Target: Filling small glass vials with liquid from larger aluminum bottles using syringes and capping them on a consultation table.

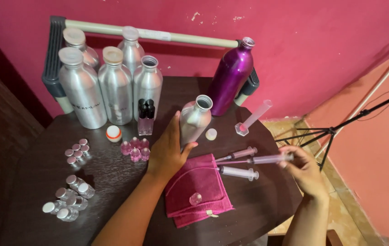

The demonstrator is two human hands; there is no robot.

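My left hand [167,152] grips an open silver aluminium bottle [195,119], holding it tilted on the dark table [112,175]. My right hand [304,169] holds a clear syringe [267,159] by its plunger end, the needle pointing left over a folded pink cloth [201,191]. Two more syringes [237,172] lie between my hands by the cloth. A small clear vial [195,198] lies on the cloth. A white bottle cap [211,134] sits just right of the held bottle.
Several silver bottles [83,89] and a purple bottle [231,77] stand at the back. A measuring cylinder [253,117] lies tilted at the right. Small pink-filled vials [135,149], capped empty vials [69,198], black-capped spray bottles [145,116] and an orange-white cap [113,133] sit left. A tripod [340,127] stands right.
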